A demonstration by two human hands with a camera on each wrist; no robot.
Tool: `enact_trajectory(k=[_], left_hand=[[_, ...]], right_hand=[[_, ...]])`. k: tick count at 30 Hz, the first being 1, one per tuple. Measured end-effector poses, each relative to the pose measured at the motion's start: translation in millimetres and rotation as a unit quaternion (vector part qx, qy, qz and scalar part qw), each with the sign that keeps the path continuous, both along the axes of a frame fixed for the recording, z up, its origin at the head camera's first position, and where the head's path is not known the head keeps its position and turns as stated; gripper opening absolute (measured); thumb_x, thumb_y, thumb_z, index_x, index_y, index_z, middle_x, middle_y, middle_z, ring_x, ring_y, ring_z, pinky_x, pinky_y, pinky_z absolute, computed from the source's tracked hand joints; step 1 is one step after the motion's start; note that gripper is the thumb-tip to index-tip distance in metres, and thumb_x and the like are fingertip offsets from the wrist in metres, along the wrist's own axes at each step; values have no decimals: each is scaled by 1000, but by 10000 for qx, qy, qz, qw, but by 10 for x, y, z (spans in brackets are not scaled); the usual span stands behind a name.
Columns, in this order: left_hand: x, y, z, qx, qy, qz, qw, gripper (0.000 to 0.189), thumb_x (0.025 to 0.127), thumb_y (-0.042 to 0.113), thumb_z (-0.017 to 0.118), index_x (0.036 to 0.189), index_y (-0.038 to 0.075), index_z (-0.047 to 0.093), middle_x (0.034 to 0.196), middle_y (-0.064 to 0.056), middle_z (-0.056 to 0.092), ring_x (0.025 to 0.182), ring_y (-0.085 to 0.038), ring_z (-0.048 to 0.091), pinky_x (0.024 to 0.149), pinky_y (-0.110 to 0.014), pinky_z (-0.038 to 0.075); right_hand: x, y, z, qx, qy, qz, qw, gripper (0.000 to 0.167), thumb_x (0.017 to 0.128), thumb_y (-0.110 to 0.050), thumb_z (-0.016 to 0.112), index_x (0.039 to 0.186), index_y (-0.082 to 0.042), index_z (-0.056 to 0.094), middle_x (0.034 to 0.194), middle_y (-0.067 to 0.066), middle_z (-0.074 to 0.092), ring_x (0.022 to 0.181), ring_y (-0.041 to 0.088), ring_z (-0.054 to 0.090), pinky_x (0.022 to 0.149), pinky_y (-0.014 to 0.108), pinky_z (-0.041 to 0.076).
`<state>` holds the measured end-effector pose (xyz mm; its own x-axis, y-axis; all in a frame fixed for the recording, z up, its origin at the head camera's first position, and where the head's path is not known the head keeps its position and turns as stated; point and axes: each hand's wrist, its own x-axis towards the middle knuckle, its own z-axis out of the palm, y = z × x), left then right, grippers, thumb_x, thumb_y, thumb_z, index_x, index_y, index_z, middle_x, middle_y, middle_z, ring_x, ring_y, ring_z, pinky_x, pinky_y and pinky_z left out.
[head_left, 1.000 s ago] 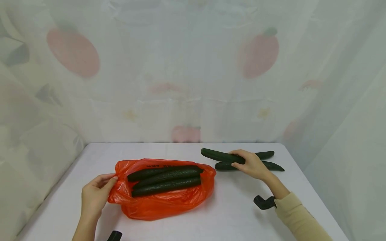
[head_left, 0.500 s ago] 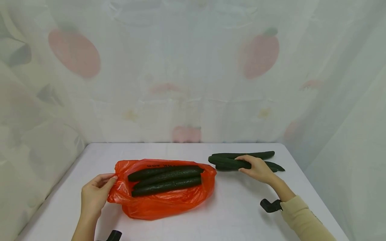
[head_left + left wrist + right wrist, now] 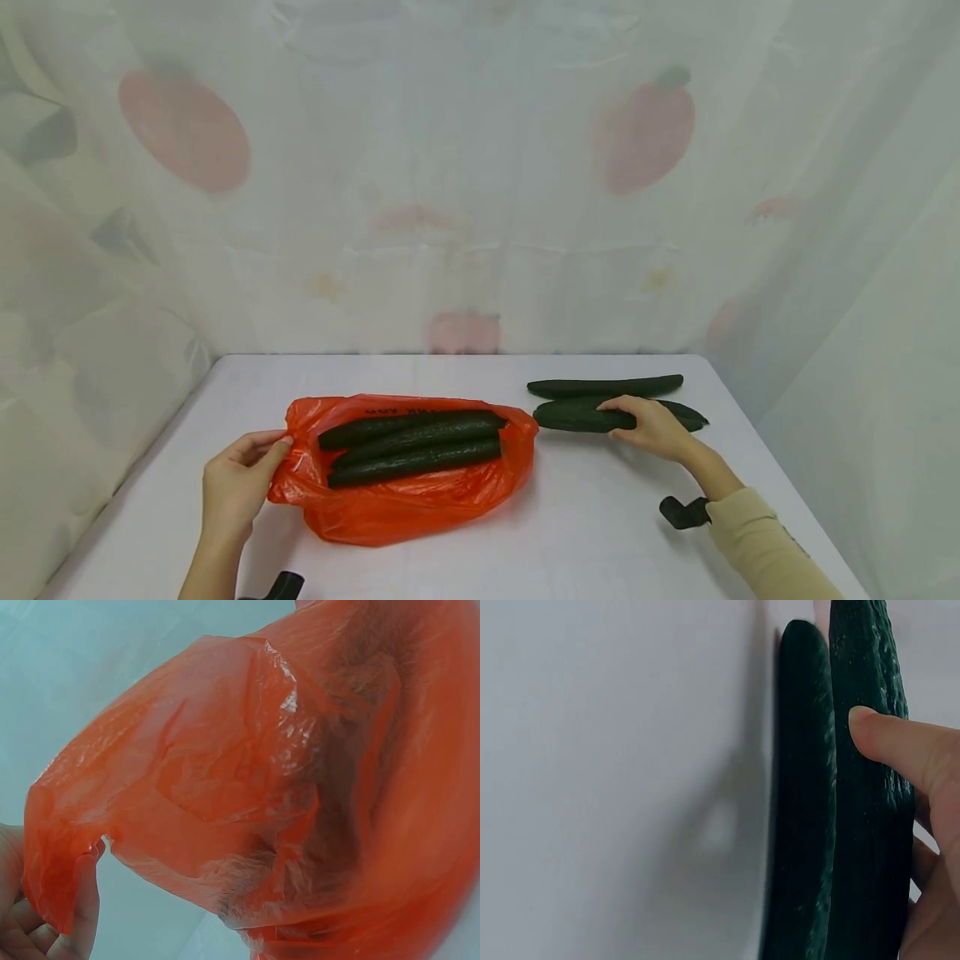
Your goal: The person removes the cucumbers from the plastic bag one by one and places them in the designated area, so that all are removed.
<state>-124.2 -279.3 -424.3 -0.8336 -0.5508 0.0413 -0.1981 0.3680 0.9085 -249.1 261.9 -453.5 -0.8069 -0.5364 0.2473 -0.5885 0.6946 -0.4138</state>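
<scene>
With thumb and fingers my left hand (image 3: 238, 483) pinches the left edge of a red plastic bag (image 3: 397, 521), whose orange-red film (image 3: 187, 765) fills much of the left wrist view. Inside the bag's mouth lie three dark green cucumbers (image 3: 416, 442). Over on the right, my right hand (image 3: 652, 427) grips a cucumber (image 3: 573, 416) low over the table, against another cucumber (image 3: 686, 414) that it mostly covers in the head view. The right wrist view has the thumb across the held cucumber (image 3: 870, 840), with the other cucumber (image 3: 802, 787) alongside.
Behind the right hand a further cucumber (image 3: 603, 387) lies on the white table (image 3: 570, 533). Fruit-printed pale curtains (image 3: 465, 275) surround the back and sides. Black curved pieces (image 3: 684, 512) sit at both wrists.
My right hand has moved right and toward me, lowering the cucumber from across the back one to beside the front one. My left hand and the bag have stayed put.
</scene>
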Motion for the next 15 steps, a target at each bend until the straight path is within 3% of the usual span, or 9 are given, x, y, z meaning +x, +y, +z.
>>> enact_trajectory(k=[15], left_hand=[[0,-9,-15,57,-29,39,10000,38,84,35,66,107,5,66,71,17,63,64,-1,60,54,-19,52]], right_hand=[[-58,102,-160,494,-34,82,9987,41,76,-15,75,115,-12,62,112,4,63,104,25,59,85,42,49]])
